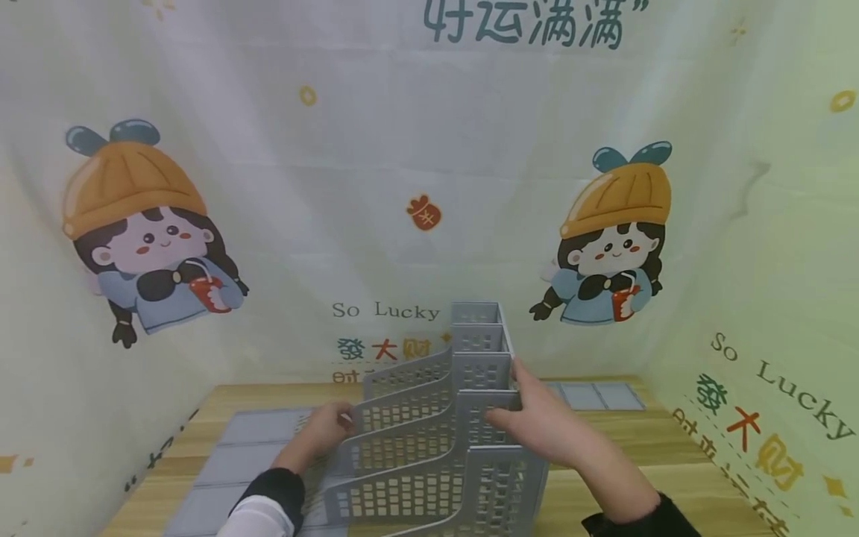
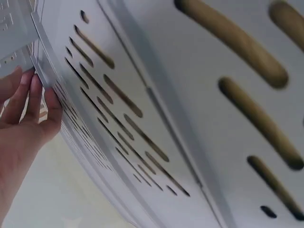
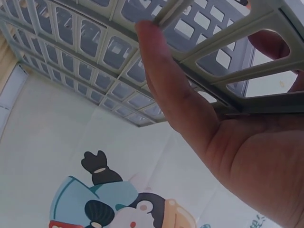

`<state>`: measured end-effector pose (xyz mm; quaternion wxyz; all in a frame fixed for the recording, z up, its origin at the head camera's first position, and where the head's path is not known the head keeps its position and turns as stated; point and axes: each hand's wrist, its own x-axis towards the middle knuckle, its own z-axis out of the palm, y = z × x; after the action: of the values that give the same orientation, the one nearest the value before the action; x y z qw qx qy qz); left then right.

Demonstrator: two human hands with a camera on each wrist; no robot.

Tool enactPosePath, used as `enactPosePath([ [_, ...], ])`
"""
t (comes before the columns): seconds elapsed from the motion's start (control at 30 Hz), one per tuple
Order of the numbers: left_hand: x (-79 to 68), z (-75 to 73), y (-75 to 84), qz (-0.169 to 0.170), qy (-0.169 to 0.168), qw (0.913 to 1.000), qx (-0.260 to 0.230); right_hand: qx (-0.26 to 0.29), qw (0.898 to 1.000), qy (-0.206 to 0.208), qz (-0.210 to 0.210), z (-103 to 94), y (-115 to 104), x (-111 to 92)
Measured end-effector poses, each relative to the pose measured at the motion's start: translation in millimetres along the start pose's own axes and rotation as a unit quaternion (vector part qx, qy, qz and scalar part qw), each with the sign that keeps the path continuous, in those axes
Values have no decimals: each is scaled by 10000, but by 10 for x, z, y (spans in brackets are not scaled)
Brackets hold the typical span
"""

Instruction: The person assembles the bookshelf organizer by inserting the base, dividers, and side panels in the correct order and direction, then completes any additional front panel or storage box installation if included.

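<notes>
A grey plastic file rack (image 1: 409, 440) with several compartments in a row and gridded walls stands in the middle of the head view. My left hand (image 1: 325, 429) grips its left edge, the fingertips (image 2: 53, 107) against a slotted panel (image 2: 118, 114) in the left wrist view. On the right side, my right hand (image 1: 546, 418) holds the rack with the thumb over the narrow, tall ends. The right wrist view shows that thumb (image 3: 164, 71) lying along the ribbed grid, and parts of other fingers (image 3: 270, 45) show through an opening.
Flat grey panels (image 1: 235, 451) lie on the wood-patterned table (image 1: 604, 447) to the left of the rack. Another grey panelled piece (image 1: 600, 397) lies at the back right. A printed cloth (image 1: 376, 171) with cartoon figures hangs behind and at both sides.
</notes>
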<state>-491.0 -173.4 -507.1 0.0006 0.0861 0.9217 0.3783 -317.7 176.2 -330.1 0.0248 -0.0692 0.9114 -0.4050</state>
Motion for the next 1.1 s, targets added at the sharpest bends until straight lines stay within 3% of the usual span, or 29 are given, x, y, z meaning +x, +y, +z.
enactPosePath([
  [0.3,-67,-55,116,-320,-770,9956,-417,354,9991,-59,-205,-8,60,-91],
  [0.6,-117,-102,184,-451,-878,9945,-357,212,9989,95,-416,68,-58,-117],
  [1.1,-51,-32,123,-629,-853,9928,-558,11,9997,131,-196,69,-49,-69],
])
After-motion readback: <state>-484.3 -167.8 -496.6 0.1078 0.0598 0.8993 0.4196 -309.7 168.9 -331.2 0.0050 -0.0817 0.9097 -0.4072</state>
